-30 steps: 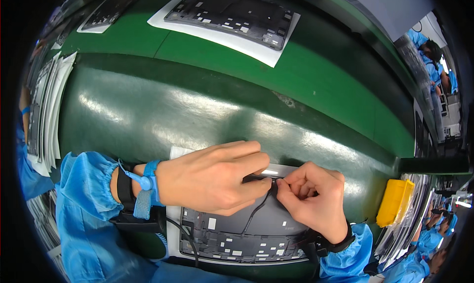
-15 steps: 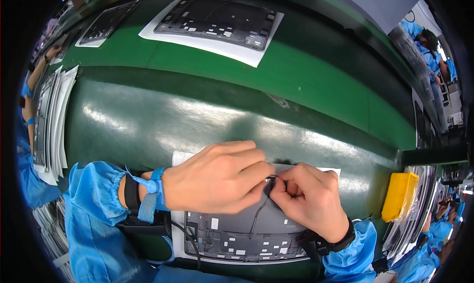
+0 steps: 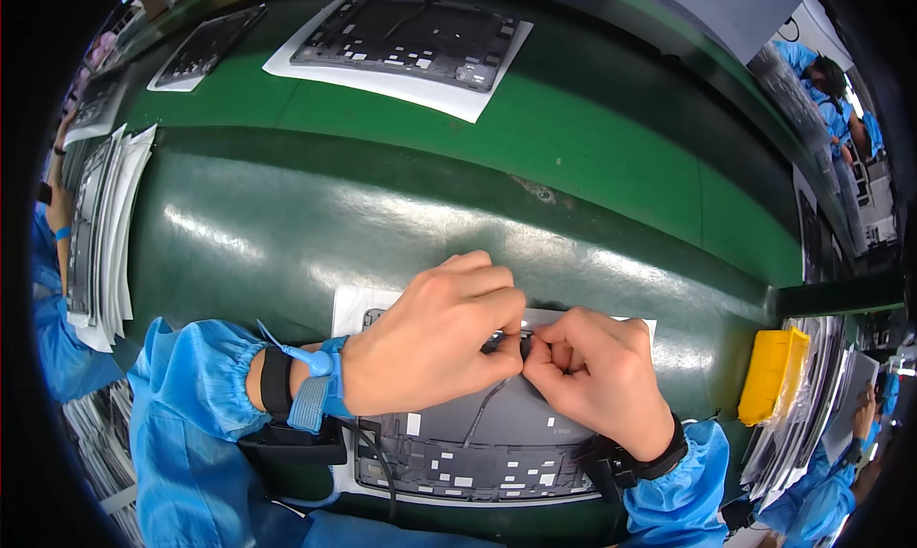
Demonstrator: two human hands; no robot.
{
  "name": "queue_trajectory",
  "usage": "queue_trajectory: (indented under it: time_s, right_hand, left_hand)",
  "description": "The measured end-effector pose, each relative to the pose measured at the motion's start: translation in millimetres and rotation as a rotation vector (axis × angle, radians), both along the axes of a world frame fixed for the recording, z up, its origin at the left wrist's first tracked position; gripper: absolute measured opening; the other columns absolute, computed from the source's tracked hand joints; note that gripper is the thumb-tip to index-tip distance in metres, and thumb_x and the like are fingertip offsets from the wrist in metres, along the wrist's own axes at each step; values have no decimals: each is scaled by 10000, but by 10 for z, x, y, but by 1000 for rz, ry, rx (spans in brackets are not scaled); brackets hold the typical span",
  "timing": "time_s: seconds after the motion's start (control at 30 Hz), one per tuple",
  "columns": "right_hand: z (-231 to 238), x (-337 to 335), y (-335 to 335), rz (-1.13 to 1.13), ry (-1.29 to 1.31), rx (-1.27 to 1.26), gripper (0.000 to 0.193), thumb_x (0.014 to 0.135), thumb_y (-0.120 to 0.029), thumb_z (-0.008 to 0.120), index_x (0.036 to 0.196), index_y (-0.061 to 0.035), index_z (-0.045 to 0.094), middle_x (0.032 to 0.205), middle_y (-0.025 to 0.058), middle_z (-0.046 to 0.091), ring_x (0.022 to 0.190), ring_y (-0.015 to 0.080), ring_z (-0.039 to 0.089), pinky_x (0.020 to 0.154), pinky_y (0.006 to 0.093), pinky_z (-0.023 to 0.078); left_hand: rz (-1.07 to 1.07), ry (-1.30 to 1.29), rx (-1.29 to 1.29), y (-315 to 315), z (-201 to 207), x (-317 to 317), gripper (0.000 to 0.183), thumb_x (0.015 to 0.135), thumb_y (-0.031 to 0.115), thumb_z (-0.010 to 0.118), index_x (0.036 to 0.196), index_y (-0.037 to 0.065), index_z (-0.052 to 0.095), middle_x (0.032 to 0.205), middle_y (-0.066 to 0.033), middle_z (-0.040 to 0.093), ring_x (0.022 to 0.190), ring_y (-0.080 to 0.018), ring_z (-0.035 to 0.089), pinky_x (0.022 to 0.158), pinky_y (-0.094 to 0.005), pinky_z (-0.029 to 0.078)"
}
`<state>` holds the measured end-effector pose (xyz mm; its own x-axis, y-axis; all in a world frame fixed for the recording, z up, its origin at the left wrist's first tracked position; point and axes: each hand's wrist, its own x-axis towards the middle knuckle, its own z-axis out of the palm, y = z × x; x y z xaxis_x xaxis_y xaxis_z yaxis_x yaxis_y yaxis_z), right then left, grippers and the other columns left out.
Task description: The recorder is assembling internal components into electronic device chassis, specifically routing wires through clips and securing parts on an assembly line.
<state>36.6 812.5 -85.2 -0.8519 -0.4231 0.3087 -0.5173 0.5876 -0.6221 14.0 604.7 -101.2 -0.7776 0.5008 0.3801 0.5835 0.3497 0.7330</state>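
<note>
Overhead, the left hand (image 3: 430,343) and right hand (image 3: 592,386) meet fingertip to fingertip, both pinched shut on a thin black cable (image 3: 487,409) over the grey panel (image 3: 478,452) on the green bench (image 3: 287,233); judged best pressed gently, without kinking.

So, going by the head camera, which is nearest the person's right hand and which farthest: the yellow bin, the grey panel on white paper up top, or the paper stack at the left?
From the right hand:
1. Yellow bin, just to its right.
2. Grey panel on white paper, across the belt.
3. Paper stack, far left edge.
</note>
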Motion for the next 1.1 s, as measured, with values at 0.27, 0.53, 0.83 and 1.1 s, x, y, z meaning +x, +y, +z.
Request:
queue_trajectory:
  time_s: [0.27, 0.53, 0.83, 1.1]
  right_hand:
    - [-12, 6, 38, 35, 98, 114, 208, 739, 16, 751, 733, -56, 555, 645, 44, 577, 474, 219, 566, 436, 337, 452]
    - [-35, -31, 146, 71, 29, 37, 207, 736, 31, 753, 728, -39, 558, 645, 57, 580, 478, 233, 569, 435, 348, 462]
    - [-30, -41, 171, 59, 105, 100, 214, 729, 32, 757, 713, -35, 555, 647, 71, 576, 481, 251, 563, 437, 353, 463]
    - [-50, -44, 222, 69, 108, 106, 214, 726, 39, 754, 715, -36, 555, 646, 71, 578, 482, 249, 565, 437, 348, 458]
  left_hand:
    - [-28, 42, 25, 24, -42, -6, 202, 663, -1, 779, 756, 35, 604, 772, -77, 583, 737, -284, 573, 630, -380, 486]
    - [-20, 54, 30, 95, -92, -13, 200, 665, -5, 778, 754, 34, 602, 763, -80, 568, 726, -286, 569, 627, -390, 481]
    - [-16, 48, 30, 137, -79, -37, 197, 665, -8, 773, 747, 32, 599, 757, -81, 563, 714, -282, 563, 615, -389, 478]
    - [-25, 98, 12, 197, -97, -32, 220, 656, -5, 774, 764, 32, 587, 761, -84, 549, 722, -286, 553, 620, -393, 476]
